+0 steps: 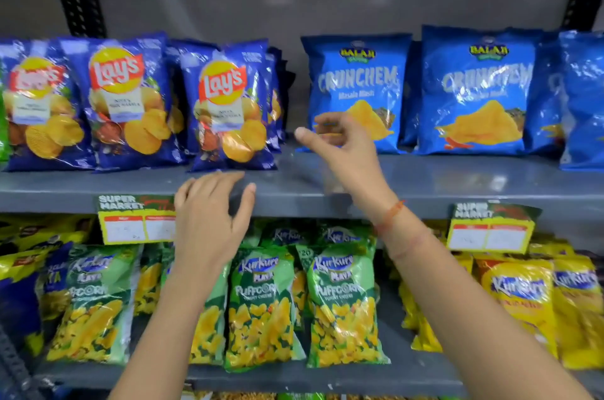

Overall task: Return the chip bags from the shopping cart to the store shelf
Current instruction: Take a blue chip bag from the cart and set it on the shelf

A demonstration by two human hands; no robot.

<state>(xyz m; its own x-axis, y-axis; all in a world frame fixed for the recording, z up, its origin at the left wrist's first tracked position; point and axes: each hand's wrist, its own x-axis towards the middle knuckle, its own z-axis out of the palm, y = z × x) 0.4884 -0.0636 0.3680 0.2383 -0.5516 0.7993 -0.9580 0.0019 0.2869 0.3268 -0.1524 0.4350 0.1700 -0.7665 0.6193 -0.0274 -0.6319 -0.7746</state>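
Blue Lay's chip bags stand upright on the grey upper shelf point(425, 177); the nearest one point(230, 112) is at the shelf's front, left of a gap. My left hand point(209, 220) is just below that bag, fingers spread over the shelf lip, holding nothing. My right hand point(346, 151) hovers in the gap, fingers loosely curled and empty, in front of a blue Crunchem bag point(356, 89). An orange thread circles my right wrist. The shopping cart is out of view.
More Crunchem bags point(477, 92) fill the upper shelf's right side. The lower shelf holds green Kurkure Puffcorn bags point(258, 308) and yellow Kurkure bags point(519, 301). Yellow price tags point(135, 220) hang from the shelf lip. A black upright post point(83, 7) stands at the back left.
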